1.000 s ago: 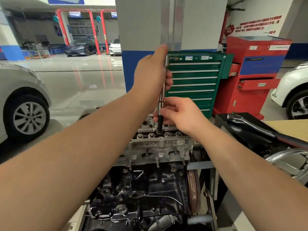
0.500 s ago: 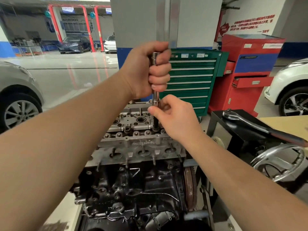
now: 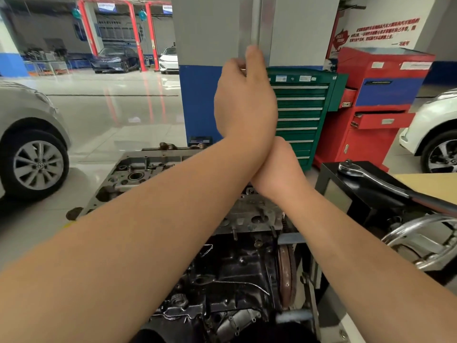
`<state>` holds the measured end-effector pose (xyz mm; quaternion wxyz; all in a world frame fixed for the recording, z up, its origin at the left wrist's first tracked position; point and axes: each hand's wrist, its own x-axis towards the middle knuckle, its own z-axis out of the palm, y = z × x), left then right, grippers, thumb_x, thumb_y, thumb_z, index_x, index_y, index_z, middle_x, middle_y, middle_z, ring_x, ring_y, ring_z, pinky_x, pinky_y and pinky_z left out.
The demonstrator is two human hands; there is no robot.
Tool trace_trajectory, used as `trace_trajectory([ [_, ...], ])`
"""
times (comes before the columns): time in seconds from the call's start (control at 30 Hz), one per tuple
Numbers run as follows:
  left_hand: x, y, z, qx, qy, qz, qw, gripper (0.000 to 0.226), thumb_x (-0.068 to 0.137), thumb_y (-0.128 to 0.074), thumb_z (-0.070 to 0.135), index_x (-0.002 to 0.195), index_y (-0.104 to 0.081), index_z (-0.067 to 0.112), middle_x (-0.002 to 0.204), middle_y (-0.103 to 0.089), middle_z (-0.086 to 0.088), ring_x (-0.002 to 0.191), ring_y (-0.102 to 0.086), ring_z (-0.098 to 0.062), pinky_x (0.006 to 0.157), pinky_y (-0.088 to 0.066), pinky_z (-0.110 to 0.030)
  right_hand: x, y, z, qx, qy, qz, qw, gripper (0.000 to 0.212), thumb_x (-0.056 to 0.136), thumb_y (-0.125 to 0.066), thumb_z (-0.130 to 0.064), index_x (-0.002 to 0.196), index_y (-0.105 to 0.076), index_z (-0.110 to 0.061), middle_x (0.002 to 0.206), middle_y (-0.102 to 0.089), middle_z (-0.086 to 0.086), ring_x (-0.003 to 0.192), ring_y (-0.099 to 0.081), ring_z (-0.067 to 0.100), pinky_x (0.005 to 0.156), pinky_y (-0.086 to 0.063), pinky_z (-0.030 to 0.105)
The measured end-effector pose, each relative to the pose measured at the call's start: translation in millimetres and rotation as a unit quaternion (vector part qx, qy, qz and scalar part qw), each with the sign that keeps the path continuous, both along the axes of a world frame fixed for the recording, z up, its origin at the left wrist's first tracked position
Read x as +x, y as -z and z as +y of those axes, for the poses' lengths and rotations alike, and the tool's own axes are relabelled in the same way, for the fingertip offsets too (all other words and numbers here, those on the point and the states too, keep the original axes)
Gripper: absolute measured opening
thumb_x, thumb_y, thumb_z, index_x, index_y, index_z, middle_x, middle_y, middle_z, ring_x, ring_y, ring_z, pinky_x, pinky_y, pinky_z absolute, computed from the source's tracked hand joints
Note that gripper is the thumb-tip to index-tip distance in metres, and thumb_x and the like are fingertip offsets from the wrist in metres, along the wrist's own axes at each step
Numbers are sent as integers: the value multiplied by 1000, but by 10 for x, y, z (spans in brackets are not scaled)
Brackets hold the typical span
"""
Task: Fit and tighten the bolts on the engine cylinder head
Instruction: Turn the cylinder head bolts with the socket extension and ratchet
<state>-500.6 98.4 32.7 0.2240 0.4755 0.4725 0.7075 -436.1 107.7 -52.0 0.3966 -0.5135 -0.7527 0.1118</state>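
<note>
The grey cylinder head (image 3: 138, 174) lies on top of the black engine block (image 3: 235, 280), and my forearms cover much of it. My left hand (image 3: 244, 102) is raised above the head with its back toward me, thumb up and fingers curled round the top of a socket driver, of which only a metal glint (image 3: 243, 69) shows. My right hand (image 3: 279, 169) sits lower, just over the head's right part, tucked behind my left wrist. Its fingers and the driver's shaft are hidden.
A ratchet wrench (image 3: 366, 177) lies on a black stand to the right. A green drawer cabinet (image 3: 301, 115) and a red one (image 3: 376, 107) stand behind the engine by a blue-grey pillar (image 3: 202, 100). A grey car (image 3: 37, 164) is left, a white car (image 3: 435, 144) right.
My left hand has turned on the driver's top, so its back now faces me instead of its fingers. My left wrist now covers my right hand's fingers. The view has shifted left.
</note>
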Motion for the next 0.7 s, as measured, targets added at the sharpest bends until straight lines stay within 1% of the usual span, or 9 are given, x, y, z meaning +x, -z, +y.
trace_trajectory([
  [0.1,-196,-80,143,-74,134,98,983,35,95,-46,28,62,-34,29,59,-31,7,54,-29,-20,53,-32,-35,-11,54,-34,37,23,75,996,24,89,-69,-18,76,-52,-29,71,-59,-14,68,-54,6,54,-37,20],
  [0.2,-603,-118,241,-124,419,-43,898,39,96,-49,34,59,-37,26,48,-21,7,43,-13,-15,46,-12,-29,-28,8,-24,40,-6,66,997,26,83,-80,-43,81,-57,-33,71,-63,-11,68,-58,3,58,-41,12],
  [0.27,-742,-78,251,-112,482,-65,866,38,98,-47,34,63,-39,23,46,-23,7,41,-15,-13,47,-13,-30,-8,-69,32,-13,-62,30,998,17,90,-74,-43,96,-64,-30,84,-69,-7,77,-65,9,75,-55,29],
  [0.37,-577,-60,197,-78,334,-64,937,41,104,-46,33,66,-50,18,51,-38,0,45,-32,-17,49,-32,-31,65,-162,70,-96,-158,21,983,19,101,-60,-16,119,-63,-20,108,-75,-6,99,-73,12,95,-55,49],
  [0.43,-444,-17,130,-17,118,-38,992,35,99,-50,33,68,-55,16,66,-54,-9,58,-51,-28,63,-50,-44,92,-166,54,-91,-182,16,979,28,100,-56,-5,115,-63,-27,103,-76,-15,97,-72,2,93,-58,40],
  [0.47,-378,6,92,10,43,-41,998,31,95,-51,34,70,-56,16,72,-60,-10,67,-58,-32,71,-54,-50,101,-161,31,-76,-175,17,981,32,99,-57,-3,106,-64,-33,96,-75,-22,91,-71,-5,87,-59,28],
  [0.53,-243,45,-18,21,15,-59,998,26,91,-53,42,77,-60,21,76,-68,-1,74,-65,-28,74,-54,-49,102,-124,26,-39,-130,11,991,43,92,-57,2,76,-57,-38,67,-65,-33,67,-62,-16,62,-48,6],
  [0.6,-108,75,-74,11,33,-74,997,24,95,-55,50,88,-60,28,79,-66,10,71,-64,-7,68,-48,-36,86,-79,31,-8,-80,-14,997,49,86,-51,8,60,-39,-31,47,-51,-16,51,-50,0,46,-35,13],
  [0.7,-13,20,-2,-13,20,-33,999,36,102,-51,47,73,-47,28,67,-51,12,59,-49,-6,59,-35,-27,58,-29,14,41,-28,-53,997,39,87,-54,0,64,-40,-28,58,-45,-12,59,-47,12,49,-30,16],
])
